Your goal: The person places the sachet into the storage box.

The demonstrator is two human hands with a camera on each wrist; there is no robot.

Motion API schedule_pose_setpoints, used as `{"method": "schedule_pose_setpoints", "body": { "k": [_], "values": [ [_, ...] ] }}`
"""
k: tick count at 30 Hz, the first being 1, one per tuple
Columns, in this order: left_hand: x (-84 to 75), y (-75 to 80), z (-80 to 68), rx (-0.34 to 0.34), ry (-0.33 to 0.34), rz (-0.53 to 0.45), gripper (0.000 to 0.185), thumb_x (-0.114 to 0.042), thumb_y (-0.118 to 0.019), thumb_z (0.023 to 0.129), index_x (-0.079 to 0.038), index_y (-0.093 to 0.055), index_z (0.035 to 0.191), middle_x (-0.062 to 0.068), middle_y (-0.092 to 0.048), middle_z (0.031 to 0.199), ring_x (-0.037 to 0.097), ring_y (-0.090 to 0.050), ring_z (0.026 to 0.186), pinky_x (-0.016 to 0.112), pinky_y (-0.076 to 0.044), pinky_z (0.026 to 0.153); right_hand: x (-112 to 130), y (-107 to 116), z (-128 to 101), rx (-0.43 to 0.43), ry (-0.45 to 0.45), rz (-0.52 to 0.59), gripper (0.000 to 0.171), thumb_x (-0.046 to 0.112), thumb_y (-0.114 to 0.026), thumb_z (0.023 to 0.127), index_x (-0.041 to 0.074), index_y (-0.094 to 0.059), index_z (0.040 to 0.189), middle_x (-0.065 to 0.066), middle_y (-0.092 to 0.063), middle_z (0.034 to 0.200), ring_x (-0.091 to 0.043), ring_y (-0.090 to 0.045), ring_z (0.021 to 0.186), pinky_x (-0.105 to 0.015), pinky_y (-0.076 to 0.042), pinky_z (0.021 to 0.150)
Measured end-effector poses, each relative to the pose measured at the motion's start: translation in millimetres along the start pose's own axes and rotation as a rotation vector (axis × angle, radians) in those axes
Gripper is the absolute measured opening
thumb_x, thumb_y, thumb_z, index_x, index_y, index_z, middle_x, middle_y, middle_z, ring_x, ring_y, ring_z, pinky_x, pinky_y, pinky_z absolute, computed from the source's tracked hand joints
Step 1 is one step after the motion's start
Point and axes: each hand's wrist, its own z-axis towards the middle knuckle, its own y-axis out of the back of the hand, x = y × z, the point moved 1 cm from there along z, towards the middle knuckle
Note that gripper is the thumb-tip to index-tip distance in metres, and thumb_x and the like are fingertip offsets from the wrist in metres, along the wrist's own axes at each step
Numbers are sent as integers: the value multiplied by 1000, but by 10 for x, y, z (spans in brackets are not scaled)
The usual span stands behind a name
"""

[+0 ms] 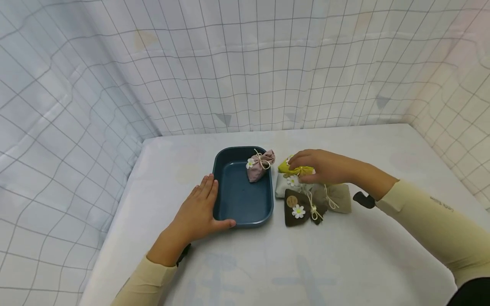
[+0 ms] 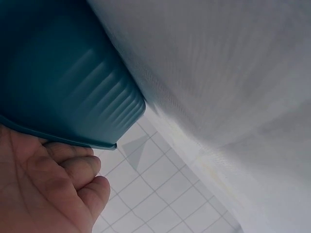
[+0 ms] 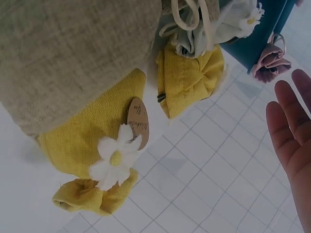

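Nearest the camera, the left hand [image 1: 199,212] rests flat on the table [image 1: 344,263], fingers straight against the near left rim of the blue tray [image 1: 264,214], thumb along its front edge. One pink pouch [image 1: 260,165] already lies in the tray's far right corner. Just right of the tray, the right hand [image 1: 319,166] covers the yellow pouch [image 1: 288,168] at the top of the pile; whether its fingers have closed on it I cannot tell. White [image 1: 285,185], brown [image 1: 296,208] and tan [image 1: 338,198] pouches are outside the tray, so most of the loading seems left.
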Motion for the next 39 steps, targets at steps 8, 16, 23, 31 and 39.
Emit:
{"method": "schedule_pose_setpoints", "body": {
  "k": [8,16,23,31,39],
  "values": [
    [-5,4,5,0,2,-6,130,-92,-45,73,6,-20,155,20,-11,163,34,-8,151,52,-19,117,114,-85,-128,-22,-8,17,36,17,-73,91,11,-67,126,-7,-57,137,-28,-49,131,-47,-48,98],
    [4,-2,13,0,3,-7,130,-92,-46,73,6,-20,155,20,-10,163,34,-7,151,52,-19,117,160,-192,-206,-45,-7,-33,36,24,-74,90,12,-67,124,-2,-56,138,-23,-49,130,-45,-45,102],
    [9,-13,14,-1,1,-9,131,-92,-45,72,6,-20,155,20,-10,163,34,-7,151,53,-19,117,212,-267,-264,-88,-10,-52,37,24,-75,89,10,-67,122,-4,-57,136,-22,-51,128,-42,-47,100],
    [-3,-9,11,2,4,-8,131,-93,-44,72,6,-20,155,20,-10,163,34,-7,151,52,-19,118,262,-415,-325,-111,32,-143,43,29,-77,87,11,-66,125,-5,-58,134,-23,-53,124,-44,-48,97],
    [5,-15,7,-7,-2,-12,131,-92,-46,73,6,-20,155,21,-10,163,35,-8,150,53,-19,117,255,-557,-355,-177,131,-193,41,30,-78,86,14,-68,123,-6,-61,130,-24,-56,120,-42,-48,97]
  ]
}}
